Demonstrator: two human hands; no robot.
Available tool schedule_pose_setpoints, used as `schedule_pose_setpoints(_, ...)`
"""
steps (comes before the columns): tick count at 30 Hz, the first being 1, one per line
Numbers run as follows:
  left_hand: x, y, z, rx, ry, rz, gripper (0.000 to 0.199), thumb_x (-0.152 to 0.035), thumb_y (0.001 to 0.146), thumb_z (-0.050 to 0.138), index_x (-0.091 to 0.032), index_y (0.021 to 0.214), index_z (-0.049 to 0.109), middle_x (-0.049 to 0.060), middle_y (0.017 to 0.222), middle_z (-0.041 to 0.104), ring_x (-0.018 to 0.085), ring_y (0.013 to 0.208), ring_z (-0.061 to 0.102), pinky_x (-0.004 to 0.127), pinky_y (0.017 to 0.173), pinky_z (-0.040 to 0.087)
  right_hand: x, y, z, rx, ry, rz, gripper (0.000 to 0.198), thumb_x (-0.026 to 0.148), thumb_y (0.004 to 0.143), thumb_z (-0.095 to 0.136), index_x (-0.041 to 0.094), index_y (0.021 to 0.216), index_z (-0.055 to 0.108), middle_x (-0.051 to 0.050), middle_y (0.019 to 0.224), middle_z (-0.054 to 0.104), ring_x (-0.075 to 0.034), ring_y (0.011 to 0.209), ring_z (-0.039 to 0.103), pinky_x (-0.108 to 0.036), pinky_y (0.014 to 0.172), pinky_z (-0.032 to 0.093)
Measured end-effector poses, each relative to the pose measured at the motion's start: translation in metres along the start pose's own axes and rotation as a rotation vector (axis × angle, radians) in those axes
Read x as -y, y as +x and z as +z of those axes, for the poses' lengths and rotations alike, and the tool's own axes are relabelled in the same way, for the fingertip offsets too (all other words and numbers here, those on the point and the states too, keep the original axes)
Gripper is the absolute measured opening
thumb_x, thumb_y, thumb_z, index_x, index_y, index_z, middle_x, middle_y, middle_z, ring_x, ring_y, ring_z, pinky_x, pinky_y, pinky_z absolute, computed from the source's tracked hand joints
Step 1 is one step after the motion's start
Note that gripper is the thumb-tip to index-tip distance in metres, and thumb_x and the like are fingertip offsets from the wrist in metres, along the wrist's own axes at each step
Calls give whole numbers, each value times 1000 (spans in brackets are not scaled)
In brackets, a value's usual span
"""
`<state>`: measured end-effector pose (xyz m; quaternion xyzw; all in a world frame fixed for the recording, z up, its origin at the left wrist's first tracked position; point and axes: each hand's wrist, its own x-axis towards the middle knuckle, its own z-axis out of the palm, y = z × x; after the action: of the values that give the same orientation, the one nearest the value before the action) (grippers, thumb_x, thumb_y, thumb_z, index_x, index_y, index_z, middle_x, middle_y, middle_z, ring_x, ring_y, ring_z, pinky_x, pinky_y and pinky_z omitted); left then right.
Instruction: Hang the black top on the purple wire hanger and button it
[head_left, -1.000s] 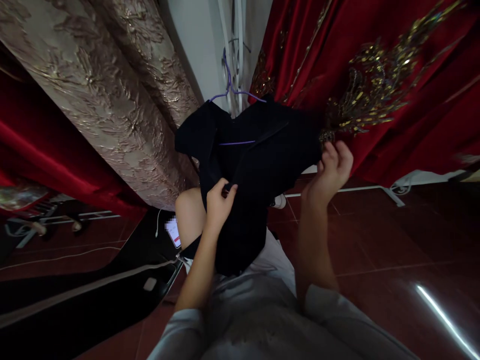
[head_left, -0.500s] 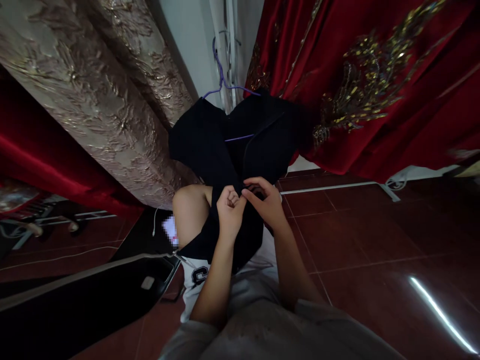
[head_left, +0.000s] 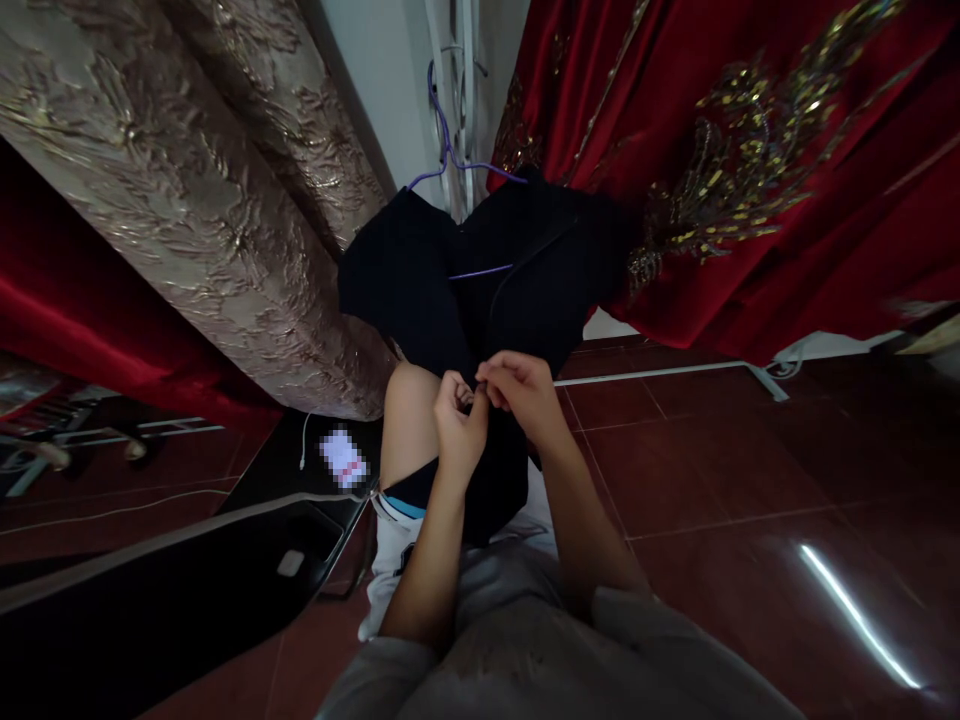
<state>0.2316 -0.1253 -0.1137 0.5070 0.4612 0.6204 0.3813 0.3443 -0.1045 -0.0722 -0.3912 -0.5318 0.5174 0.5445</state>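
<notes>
A dark short-sleeved garment [head_left: 547, 270] with an open V front hangs from a purple hanger [head_left: 448, 150], its lower part draped over my lap. At the bottom of the V, my left hand [head_left: 459, 415] is closed with fingers curled, gripping the garment's front edge. Close beside it, my right hand [head_left: 521, 388] pinches the same front edge between thumb and fingers. The fingertips of both hands nearly meet. Whether a button sits between them is too dark and small to tell.
White metal poles [head_left: 459, 100] stand behind the hanger. Red sequined fabric [head_left: 720, 180] hangs at the right, a beige embossed curtain [head_left: 247, 230] at the left. A black table [head_left: 247, 540] holds a blurred-out lit phone [head_left: 343, 458]. Red tiles [head_left: 712, 470] cover the floor.
My right hand's fingers have closed from a looser, more spread pose into a pinch at the garment's front. My bare knee has shifted right, uncovering more of the phone.
</notes>
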Motion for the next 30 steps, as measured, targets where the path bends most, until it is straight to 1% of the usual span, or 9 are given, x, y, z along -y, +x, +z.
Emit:
schedule_pose_setpoints(5,27,11,13,28,123,56,26,-24,92,63,-22,82,38,-6,66,31,11,57,34,23,55,28,54,76,11,-112,92,-103,26,43,86,73,22,71,68,4,51,49,-8,43,33,-26,46,20)
schedule_pose_setpoints(7,36,16,16,69,200,88,25,-22,92,61,-23,82,38,-6,65,33,11,57,36,25,55,29,81,104,16,-171,97,-181,36,51,87,74,21,71,63,5,52,44,-7,44,30,-26,45,20)
schedule_pose_setpoints(11,39,30,13,204,309,154,25,-22,95,61,-25,79,41,-5,61,39,13,54,39,29,53,30,107,127,22,-106,96,-240,42,58,89,73,22,71,61,4,53,42,-8,45,30,-28,44,20)
schedule_pose_setpoints(15,12,66,-1,354,261,301,12,-21,92,67,-25,92,56,-1,74,62,15,66,60,29,60,46,95,125,16,-65,113,-249,40,57,87,74,23,72,59,5,50,43,-9,43,29,-26,42,17)
schedule_pose_setpoints(18,-23,107,-8,235,230,437,26,-24,100,58,-25,126,56,3,96,68,15,84,67,30,77,54,87,123,8,-69,117,-218,38,50,88,71,22,68,57,6,47,41,-8,42,28,-25,43,17)
schedule_pose_setpoints(20,-48,135,-8,120,291,552,34,-30,105,57,-23,138,54,5,102,68,16,89,68,30,80,54,89,123,4,-44,90,-208,34,45,89,71,23,67,56,5,47,41,-8,42,28,-26,43,18)
schedule_pose_setpoints(22,-69,156,-6,83,366,659,30,-35,106,57,-22,133,61,6,103,68,18,90,68,30,80,54,92,122,2,-16,56,-225,34,45,87,72,24,66,58,4,48,42,-9,42,28,-28,43,19)
schedule_pose_setpoints(25,-88,170,-1,86,448,769,19,-35,106,58,-21,107,70,6,93,68,19,85,67,31,79,53,89,121,3,-31,-8,-291,36,52,86,73,25,67,57,3,50,42,-11,45,30,-29,44,22)
schedule_pose_setpoints(30,-93,154,-3,74,573,779,23,-35,106,55,-19,97,68,7,92,67,21,86,66,33,80,54,52,113,16,-290,-138,-425,45,46,89,69,23,68,37,4,57,31,-10,50,31,-25,48,25)
